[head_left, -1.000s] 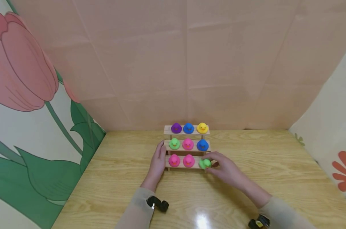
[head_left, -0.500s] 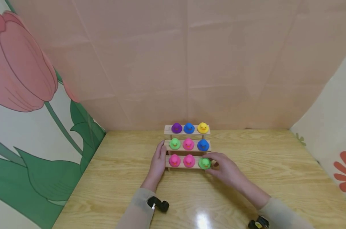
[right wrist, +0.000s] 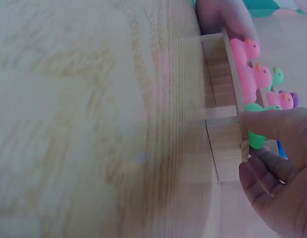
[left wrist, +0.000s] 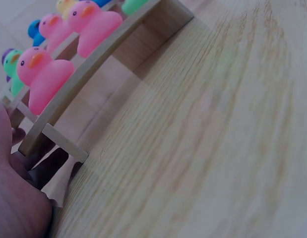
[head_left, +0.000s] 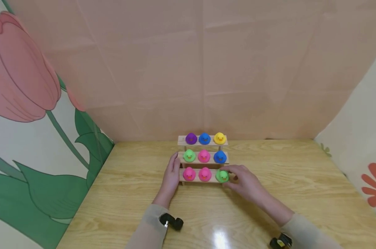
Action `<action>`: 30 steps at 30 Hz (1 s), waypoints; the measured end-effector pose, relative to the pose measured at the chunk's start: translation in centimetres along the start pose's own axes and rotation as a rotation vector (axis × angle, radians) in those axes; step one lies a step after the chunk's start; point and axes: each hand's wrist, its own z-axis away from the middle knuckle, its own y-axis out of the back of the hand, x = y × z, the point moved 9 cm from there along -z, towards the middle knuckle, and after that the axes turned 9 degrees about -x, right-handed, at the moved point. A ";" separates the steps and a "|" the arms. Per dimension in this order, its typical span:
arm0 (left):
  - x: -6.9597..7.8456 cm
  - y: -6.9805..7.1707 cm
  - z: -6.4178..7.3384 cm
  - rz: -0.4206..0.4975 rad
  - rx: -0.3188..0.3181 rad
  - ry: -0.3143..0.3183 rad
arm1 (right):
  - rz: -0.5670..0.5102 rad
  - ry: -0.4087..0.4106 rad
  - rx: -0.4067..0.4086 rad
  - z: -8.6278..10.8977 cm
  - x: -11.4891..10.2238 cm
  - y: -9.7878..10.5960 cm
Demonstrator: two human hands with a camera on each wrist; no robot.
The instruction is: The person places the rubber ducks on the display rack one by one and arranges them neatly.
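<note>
A three-tier wooden display rack [head_left: 212,181] holds several small rubber ducks. My left hand [head_left: 170,178] grips the rack's left end; in the left wrist view, fingers show above and below the lowest board [left wrist: 93,69]. On that board sit two pink ducks [head_left: 189,174] and, at its right end, a green duck [head_left: 222,175] facing forward. My right hand [head_left: 245,183] pinches this green duck from the right, between thumb and index finger. The right wrist view shows the thumb [right wrist: 267,124] across the green duck [right wrist: 256,140], partly hiding it, with the other fingers loosely bent.
The middle tier carries a green duck [head_left: 189,155], a pink duck [head_left: 204,156] and a blue duck [head_left: 220,157]. Purple [head_left: 191,138], blue [head_left: 204,138] and yellow ducks [head_left: 220,138] line the top. A pinkish cloth [head_left: 203,69] hangs behind the wooden table [head_left: 138,200].
The green duck at the lower right has turned in my right hand from facing sideways to facing forward and settled straighter on the board. My left hand stays at the rack's left end.
</note>
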 end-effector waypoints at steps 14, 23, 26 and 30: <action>0.2 0.0 0.1 -0.015 0.007 -0.005 | 0.009 0.038 0.008 0.0 -0.1 0.1; 0.2 0.0 0.0 -0.002 0.005 -0.004 | -0.001 0.025 0.008 0.0 0.2 0.0; 0.2 0.0 0.0 -0.002 0.006 -0.007 | -0.003 0.021 0.006 0.0 0.3 0.0; 0.0 0.0 0.0 0.000 0.004 0.001 | -0.004 0.018 0.002 0.0 0.3 0.0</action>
